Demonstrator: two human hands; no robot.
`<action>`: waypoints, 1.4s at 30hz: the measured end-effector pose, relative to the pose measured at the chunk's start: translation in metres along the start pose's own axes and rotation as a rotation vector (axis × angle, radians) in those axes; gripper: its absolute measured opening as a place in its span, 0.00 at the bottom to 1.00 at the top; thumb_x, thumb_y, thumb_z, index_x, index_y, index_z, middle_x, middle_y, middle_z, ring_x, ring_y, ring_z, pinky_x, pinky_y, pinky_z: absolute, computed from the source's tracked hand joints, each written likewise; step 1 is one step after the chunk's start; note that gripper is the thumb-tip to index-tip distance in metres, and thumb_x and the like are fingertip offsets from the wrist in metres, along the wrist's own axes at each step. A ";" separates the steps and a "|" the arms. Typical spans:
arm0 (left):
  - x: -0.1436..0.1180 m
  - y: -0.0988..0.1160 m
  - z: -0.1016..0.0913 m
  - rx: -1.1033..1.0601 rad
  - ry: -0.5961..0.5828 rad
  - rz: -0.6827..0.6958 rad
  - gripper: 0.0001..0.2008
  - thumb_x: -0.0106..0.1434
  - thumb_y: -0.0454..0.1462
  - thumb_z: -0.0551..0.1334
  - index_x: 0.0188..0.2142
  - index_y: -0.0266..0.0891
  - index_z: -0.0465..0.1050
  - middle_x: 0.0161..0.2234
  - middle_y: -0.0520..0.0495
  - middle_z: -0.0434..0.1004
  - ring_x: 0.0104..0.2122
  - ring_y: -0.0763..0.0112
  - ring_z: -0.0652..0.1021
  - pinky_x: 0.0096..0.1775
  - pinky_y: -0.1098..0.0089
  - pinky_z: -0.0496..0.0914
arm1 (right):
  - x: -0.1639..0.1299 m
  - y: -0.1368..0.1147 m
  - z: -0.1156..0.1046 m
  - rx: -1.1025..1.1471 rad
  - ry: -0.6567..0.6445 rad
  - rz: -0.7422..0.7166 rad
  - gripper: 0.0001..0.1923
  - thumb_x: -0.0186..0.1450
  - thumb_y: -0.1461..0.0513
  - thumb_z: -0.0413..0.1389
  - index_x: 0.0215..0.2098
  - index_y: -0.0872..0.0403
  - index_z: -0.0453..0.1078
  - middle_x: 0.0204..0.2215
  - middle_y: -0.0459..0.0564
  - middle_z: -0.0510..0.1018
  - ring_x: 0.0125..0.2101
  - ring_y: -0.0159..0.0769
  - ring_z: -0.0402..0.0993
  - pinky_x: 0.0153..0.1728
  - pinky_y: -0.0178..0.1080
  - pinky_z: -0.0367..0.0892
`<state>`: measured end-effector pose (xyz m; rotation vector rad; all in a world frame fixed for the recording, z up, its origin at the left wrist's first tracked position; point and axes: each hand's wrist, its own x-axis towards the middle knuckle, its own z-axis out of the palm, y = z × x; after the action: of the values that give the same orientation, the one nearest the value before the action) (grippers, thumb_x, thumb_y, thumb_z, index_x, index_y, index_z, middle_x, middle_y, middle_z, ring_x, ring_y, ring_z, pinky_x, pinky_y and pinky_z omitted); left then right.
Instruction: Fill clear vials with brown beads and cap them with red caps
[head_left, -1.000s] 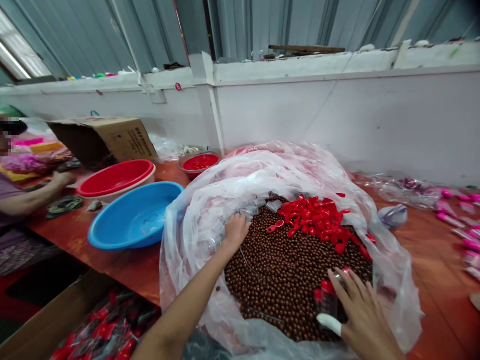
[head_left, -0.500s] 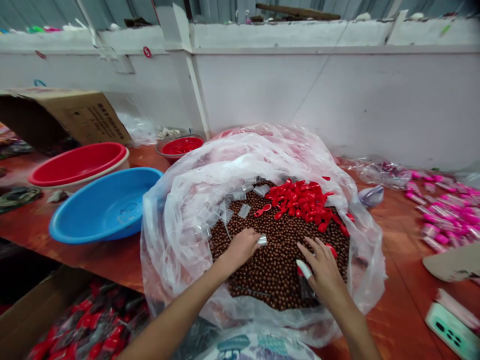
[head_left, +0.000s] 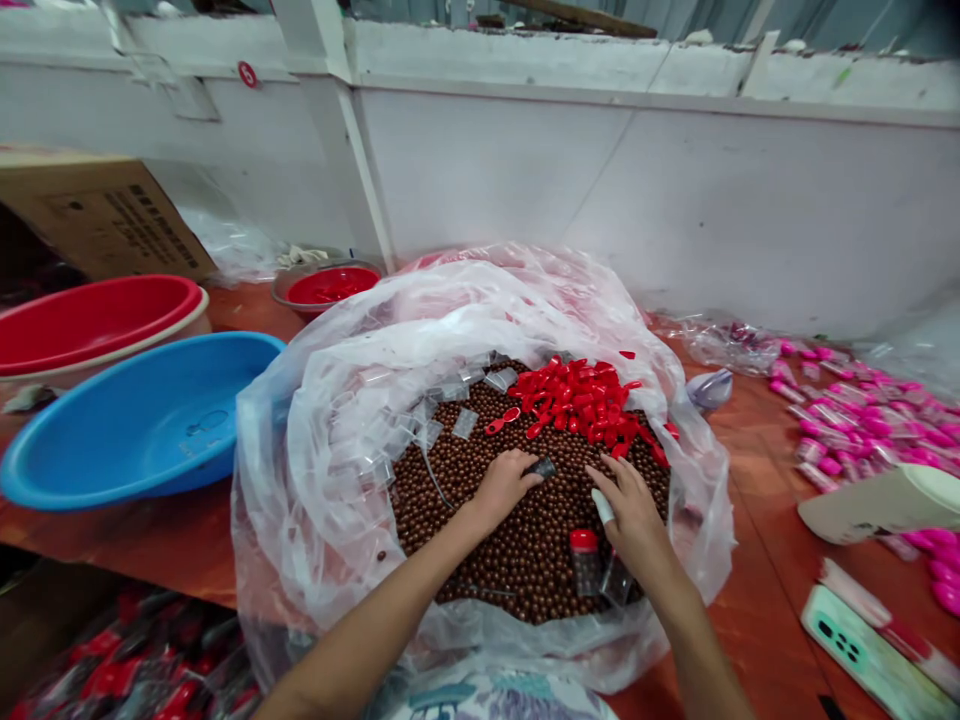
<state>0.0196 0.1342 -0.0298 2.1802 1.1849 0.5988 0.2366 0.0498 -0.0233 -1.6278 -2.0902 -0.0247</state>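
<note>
A mass of small brown balls (head_left: 487,545) fills a clear plastic bag (head_left: 300,440) on the table. My left hand (head_left: 504,490) is closed on a small clear plastic bottle (head_left: 541,467), which looks dark now, just above the balls. Opposite it, my right hand (head_left: 634,515) is open, fingers spread over the balls, a white cover on its thumb. A small bottle with a red cap (head_left: 584,560) lies below that hand, beside another clear bottle (head_left: 616,580). Red plastic scoops (head_left: 577,395) are heaped at the back of the balls, with clear plastic pieces (head_left: 465,423) at the left.
A blue basin (head_left: 150,420) and a red basin (head_left: 90,315) stand at the left, near a cardboard box (head_left: 112,220). Pink-capped tubes (head_left: 862,420), a pale cylinder (head_left: 877,505) and a phone (head_left: 862,640) lie at the right. Red-capped bottles (head_left: 127,670) fill the lower left.
The view has swung right. The bottle in my left hand has turned from clear to dark. The red-capped bottle, earlier partly behind my right hand, now shows whole on the balls.
</note>
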 end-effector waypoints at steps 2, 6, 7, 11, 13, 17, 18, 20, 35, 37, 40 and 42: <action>0.001 -0.001 0.004 -0.049 0.044 -0.020 0.14 0.58 0.39 0.60 0.44 0.40 0.72 0.40 0.46 0.75 0.41 0.65 0.73 0.47 0.66 0.64 | 0.005 0.004 0.002 0.017 0.002 -0.001 0.36 0.50 0.74 0.44 0.56 0.49 0.60 0.57 0.51 0.58 0.58 0.46 0.50 0.55 0.55 0.55; 0.002 -0.002 0.010 -0.115 0.110 -0.075 0.18 0.56 0.39 0.62 0.46 0.37 0.71 0.42 0.43 0.74 0.42 0.64 0.73 0.47 0.65 0.64 | 0.015 0.008 0.003 0.035 -0.003 -0.005 0.37 0.47 0.75 0.44 0.55 0.50 0.61 0.57 0.51 0.59 0.57 0.45 0.51 0.54 0.55 0.55; 0.002 -0.002 0.011 -0.127 0.121 -0.086 0.19 0.55 0.39 0.62 0.46 0.37 0.71 0.42 0.43 0.74 0.42 0.63 0.73 0.47 0.65 0.64 | 0.018 0.008 0.002 0.036 -0.006 -0.006 0.37 0.47 0.75 0.44 0.55 0.50 0.61 0.56 0.52 0.59 0.57 0.45 0.51 0.54 0.55 0.55; 0.002 -0.004 0.013 -0.221 0.148 -0.122 0.24 0.51 0.38 0.65 0.49 0.39 0.69 0.42 0.44 0.74 0.41 0.64 0.73 0.46 0.65 0.65 | 0.030 0.007 -0.001 0.044 -0.007 -0.012 0.36 0.47 0.75 0.43 0.54 0.52 0.62 0.55 0.53 0.61 0.56 0.43 0.53 0.55 0.53 0.55; 0.002 -0.005 0.014 -0.292 0.154 -0.141 0.27 0.49 0.37 0.67 0.50 0.39 0.67 0.40 0.46 0.74 0.39 0.65 0.73 0.44 0.66 0.65 | 0.037 0.008 -0.002 0.053 -0.004 -0.021 0.36 0.48 0.75 0.43 0.54 0.52 0.62 0.54 0.53 0.62 0.56 0.43 0.54 0.55 0.53 0.55; 0.003 -0.008 0.015 -0.414 0.138 -0.185 0.28 0.47 0.35 0.68 0.49 0.40 0.67 0.35 0.49 0.74 0.34 0.69 0.73 0.38 0.70 0.67 | 0.046 0.010 0.001 0.047 -0.029 -0.037 0.35 0.48 0.75 0.44 0.53 0.52 0.63 0.53 0.54 0.62 0.55 0.43 0.53 0.55 0.52 0.54; 0.003 -0.009 0.015 -0.431 0.129 -0.187 0.28 0.46 0.35 0.68 0.49 0.40 0.68 0.35 0.49 0.73 0.33 0.70 0.73 0.37 0.70 0.67 | 0.048 0.010 0.001 0.043 -0.038 -0.038 0.34 0.48 0.75 0.44 0.53 0.53 0.63 0.54 0.54 0.62 0.55 0.43 0.53 0.55 0.52 0.54; 0.004 -0.011 0.015 -0.436 0.110 -0.172 0.26 0.45 0.36 0.68 0.47 0.40 0.70 0.35 0.49 0.73 0.33 0.69 0.73 0.38 0.70 0.66 | 0.051 0.010 0.003 0.039 -0.051 -0.040 0.34 0.48 0.75 0.44 0.53 0.53 0.63 0.54 0.54 0.61 0.55 0.43 0.53 0.55 0.51 0.54; -0.004 -0.004 -0.005 -0.983 0.091 -0.263 0.20 0.42 0.36 0.69 0.38 0.34 0.74 0.37 0.45 0.78 0.36 0.66 0.76 0.44 0.65 0.66 | 0.098 0.000 0.021 0.072 -0.165 -0.076 0.32 0.51 0.76 0.43 0.51 0.52 0.65 0.47 0.51 0.69 0.48 0.36 0.64 0.49 0.39 0.62; -0.014 0.002 -0.016 -1.095 0.119 -0.292 0.21 0.43 0.36 0.70 0.39 0.34 0.73 0.38 0.44 0.77 0.36 0.67 0.76 0.43 0.65 0.67 | 0.109 -0.002 0.025 0.067 -0.183 -0.100 0.33 0.50 0.76 0.44 0.51 0.52 0.65 0.48 0.51 0.69 0.47 0.36 0.64 0.48 0.38 0.61; -0.030 0.012 -0.035 -1.183 0.155 -0.305 0.22 0.46 0.37 0.69 0.42 0.35 0.72 0.40 0.44 0.76 0.37 0.67 0.75 0.40 0.66 0.68 | 0.123 -0.006 0.034 0.060 -0.204 -0.120 0.31 0.52 0.76 0.45 0.51 0.51 0.65 0.48 0.51 0.69 0.46 0.37 0.64 0.48 0.39 0.60; -0.040 0.018 -0.044 -1.195 0.178 -0.301 0.21 0.46 0.37 0.69 0.41 0.35 0.72 0.40 0.44 0.76 0.38 0.67 0.75 0.41 0.67 0.68 | 0.130 -0.009 0.039 0.064 -0.216 -0.120 0.25 0.55 0.74 0.46 0.49 0.52 0.67 0.45 0.52 0.70 0.43 0.38 0.65 0.46 0.40 0.61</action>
<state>-0.0174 0.1046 0.0102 0.9407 0.8384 1.0254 0.1918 0.1764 -0.0050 -1.5233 -2.3230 0.1843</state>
